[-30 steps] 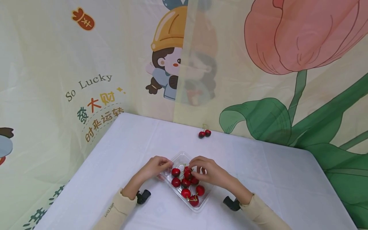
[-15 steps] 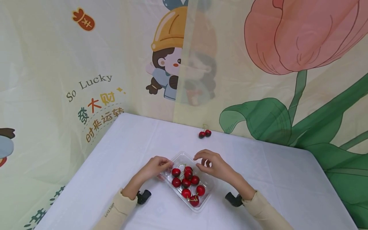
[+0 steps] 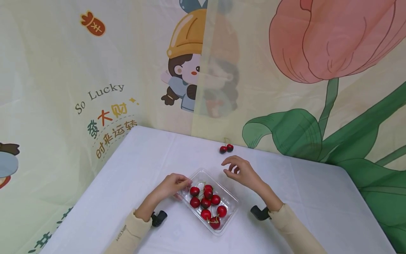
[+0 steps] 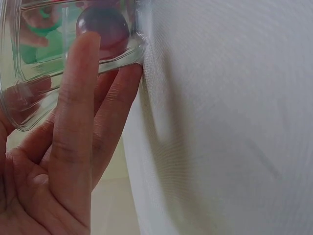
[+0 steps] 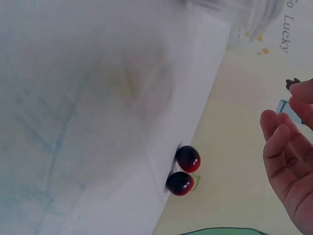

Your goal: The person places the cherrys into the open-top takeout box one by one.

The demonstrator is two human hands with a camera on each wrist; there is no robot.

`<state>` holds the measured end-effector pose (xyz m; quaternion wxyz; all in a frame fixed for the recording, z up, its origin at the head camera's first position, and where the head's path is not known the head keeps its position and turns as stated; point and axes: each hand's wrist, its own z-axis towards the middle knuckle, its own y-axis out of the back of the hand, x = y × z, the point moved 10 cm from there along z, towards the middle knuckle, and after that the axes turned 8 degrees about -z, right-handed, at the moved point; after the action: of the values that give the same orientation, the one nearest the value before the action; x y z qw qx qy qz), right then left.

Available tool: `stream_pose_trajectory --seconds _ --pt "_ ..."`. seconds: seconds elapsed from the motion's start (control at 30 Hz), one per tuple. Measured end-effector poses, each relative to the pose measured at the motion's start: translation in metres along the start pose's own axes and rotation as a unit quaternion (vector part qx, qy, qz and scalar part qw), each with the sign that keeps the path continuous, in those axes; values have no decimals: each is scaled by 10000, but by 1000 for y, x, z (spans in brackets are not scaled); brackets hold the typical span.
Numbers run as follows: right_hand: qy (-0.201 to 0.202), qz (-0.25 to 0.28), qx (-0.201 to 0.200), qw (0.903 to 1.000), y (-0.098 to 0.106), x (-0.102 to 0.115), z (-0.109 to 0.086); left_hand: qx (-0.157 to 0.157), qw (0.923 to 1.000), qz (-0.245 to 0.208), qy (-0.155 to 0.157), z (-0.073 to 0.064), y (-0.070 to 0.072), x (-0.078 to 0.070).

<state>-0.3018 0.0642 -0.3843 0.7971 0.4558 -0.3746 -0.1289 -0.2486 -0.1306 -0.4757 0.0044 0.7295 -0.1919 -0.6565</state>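
A clear plastic tray [image 3: 204, 174] stands on the table with several dark red cherries [image 3: 205, 203] inside, some with green stems. My left hand [image 3: 172, 184] grips its left side. In the left wrist view the thumb of that hand [image 4: 73, 142] lies against the tray's wall [image 4: 29, 73] with other fingers beyond it, and one cherry [image 4: 111, 28] shows through the plastic. Above the table, past the tray's right side, my right hand [image 3: 241, 172] hovers with loosely curled fingers and holds nothing. Closest ahead of it lies a pair of cherries [image 3: 223, 150] joined by their stems.
White cloth covers the table [image 3: 304, 197]. Its far edge meets a printed curtain [image 3: 152, 63] with a large tulip and a cartoon figure. Black wrist cameras [image 3: 158, 218] hang under both forearms.
My right hand has drawn away from the cherries in the tray and moved up and to the right, toward the stemmed pair. The left hand has stayed on the tray.
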Motion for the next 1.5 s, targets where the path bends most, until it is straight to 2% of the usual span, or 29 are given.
stream_pose_trajectory --seconds 0.2,0.5,0.9,1.17,1.33,1.5 --pt "-367 -27 -145 9992 6 -25 11 -1 10000 34 3 -1 1 1" --pt "-943 -53 -45 9955 -1 -58 18 -51 9999 40 115 -2 1 2" --pt "-1014 -169 -64 9947 -6 -84 38 -11 9999 -70 75 -2 3 1" --pt "-1616 -210 400 9858 -12 -102 51 57 9999 -120 71 1 1 4" --pt "-1610 -273 711 9840 -15 -106 59 87 9999 -43 -24 0 0 2" --pt "-1431 -202 831 9860 -19 -110 66 62 10000 -16 57 0 0 4"
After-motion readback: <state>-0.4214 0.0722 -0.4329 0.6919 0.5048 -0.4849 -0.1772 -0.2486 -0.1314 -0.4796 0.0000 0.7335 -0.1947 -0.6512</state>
